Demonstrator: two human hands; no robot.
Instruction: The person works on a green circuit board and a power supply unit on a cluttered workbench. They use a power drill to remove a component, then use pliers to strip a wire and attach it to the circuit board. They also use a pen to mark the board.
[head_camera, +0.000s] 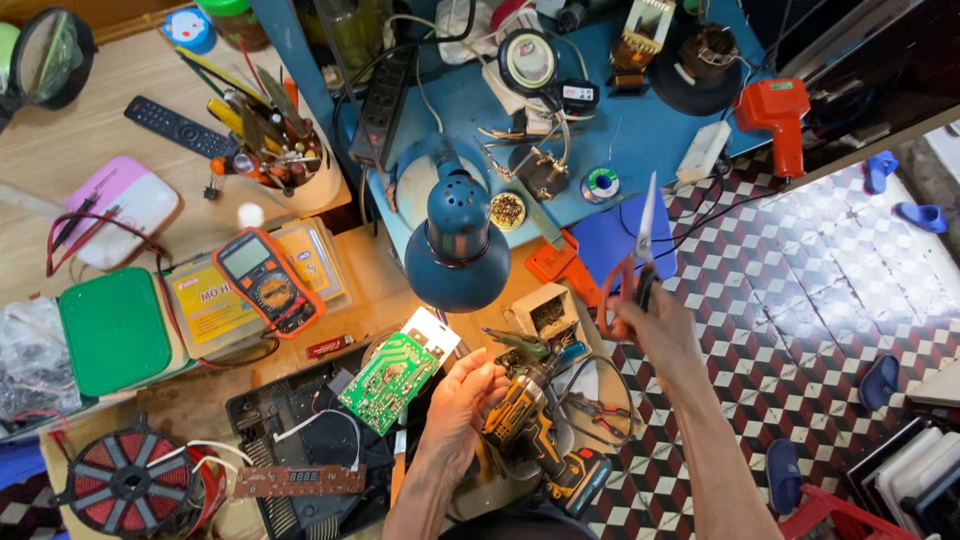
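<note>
From the head camera, the right hand (655, 322) grips red-handled steel scissors (634, 262), fingers curled through the loops, blades pointing up above the workbench edge. The left hand (465, 395), fingers curled together, hovers beside a green printed circuit board (388, 382) and a yellow-black cordless drill (530, 425).

The scene is bright and evenly lit, with colours saturated. A teal desk lamp (457, 250) throws a warm pool onto the bench (370, 255) beneath its shade. Daylight washes the tiled floor (800, 270) pale at upper right. Shadows are soft. Wide-angle distortion bends the edges; the corners look slightly soft.
</note>
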